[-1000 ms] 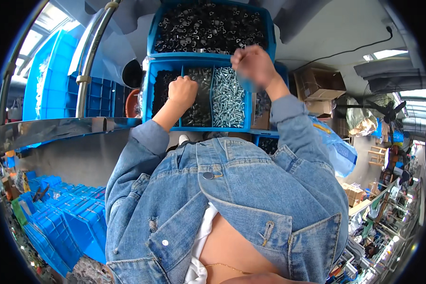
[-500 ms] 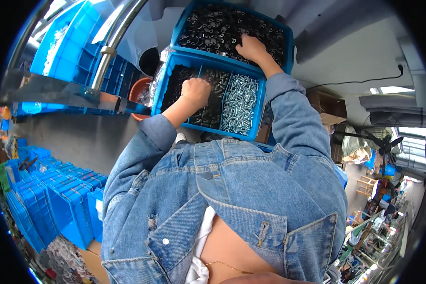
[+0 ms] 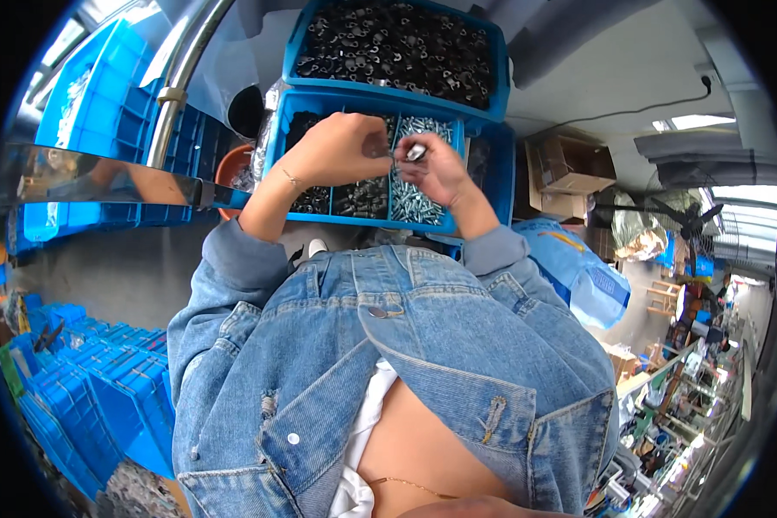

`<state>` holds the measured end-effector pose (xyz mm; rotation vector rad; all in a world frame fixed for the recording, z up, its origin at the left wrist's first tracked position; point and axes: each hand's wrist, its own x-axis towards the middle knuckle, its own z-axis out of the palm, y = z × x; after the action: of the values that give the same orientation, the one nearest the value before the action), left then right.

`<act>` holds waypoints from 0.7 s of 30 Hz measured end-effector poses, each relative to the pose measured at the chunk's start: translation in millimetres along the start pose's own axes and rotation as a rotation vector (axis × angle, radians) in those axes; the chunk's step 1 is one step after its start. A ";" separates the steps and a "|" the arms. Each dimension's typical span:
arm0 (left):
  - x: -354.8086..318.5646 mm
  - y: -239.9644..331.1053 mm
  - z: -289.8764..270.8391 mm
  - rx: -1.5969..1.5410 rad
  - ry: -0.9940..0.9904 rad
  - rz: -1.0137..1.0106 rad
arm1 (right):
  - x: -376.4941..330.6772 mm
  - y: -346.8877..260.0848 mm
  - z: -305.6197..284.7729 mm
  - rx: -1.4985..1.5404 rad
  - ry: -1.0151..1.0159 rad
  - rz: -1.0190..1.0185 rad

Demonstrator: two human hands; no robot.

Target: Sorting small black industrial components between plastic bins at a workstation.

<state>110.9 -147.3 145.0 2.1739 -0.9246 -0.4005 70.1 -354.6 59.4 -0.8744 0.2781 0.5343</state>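
Note:
My two hands meet over a blue divided box [image 3: 371, 222]. My right hand [image 3: 445, 177] is closed on a small shiny metal piece [image 3: 416, 153], whose exact kind I cannot make out. Close beside it, my left hand [image 3: 341, 151] has its fingers bent together toward the right hand; what they hold, if anything, is hidden. Silver screws [image 3: 416, 205] fill the right compartment below my right hand. Small dark parts [image 3: 363, 198] lie in the other compartments. Behind stands a blue bin [image 3: 388, 89] full of black and metal loop-shaped clips [image 3: 397, 52].
An orange-red bucket [image 3: 233, 168] stands left of the box, near a metal pole [image 3: 171, 104]. Blue crates [image 3: 104, 371] are stacked at the lower left. On the right are cardboard boxes [image 3: 570, 168], a blue-and-white bag [image 3: 591, 285] and a black fan [image 3: 691, 220].
My right hand has come back from the bin of clips with a shiny metal piece. My left hand has lifted out of the divided box and moved right to meet it.

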 end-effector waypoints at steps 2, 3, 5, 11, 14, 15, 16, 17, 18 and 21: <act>5.6 2.3 18.9 0.054 -0.014 0.072 | -10.0 16.6 31.8 0.288 0.193 0.163; 10.0 2.1 31.1 0.111 -0.020 0.144 | -4.2 29.6 25.3 0.293 0.200 0.156; 18.3 -1.5 54.6 0.171 -0.044 0.240 | 15.1 70.9 -17.0 0.284 0.037 -0.080; 4.4 -13.7 60.6 -0.174 -0.023 0.134 | 9.9 79.1 -27.8 -0.173 0.138 -0.336; -31.5 -23.0 36.1 -0.410 0.104 0.043 | 16.7 62.9 -18.6 0.722 0.131 0.098; -48.3 -29.2 28.8 -0.481 0.189 0.020 | 21.4 57.8 -10.8 0.715 0.126 0.112; -65.6 -35.9 24.1 -0.476 0.201 0.010 | 26.2 51.1 -1.8 0.683 0.148 0.111; -85.1 -43.4 21.6 -0.464 0.227 -0.024 | 32.1 43.9 9.4 0.649 0.167 0.112; -104.0 -50.0 20.6 -0.452 0.254 -0.060 | 39.0 36.8 22.7 0.612 0.184 0.115; -155.4 -65.6 25.4 -0.292 0.261 -0.301 | 76.8 12.8 80.0 0.367 0.078 0.075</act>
<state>22.3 -16.8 80.1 2.0334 -0.3706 -0.3580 128.4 -259.7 66.7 -0.5303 0.4658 0.4996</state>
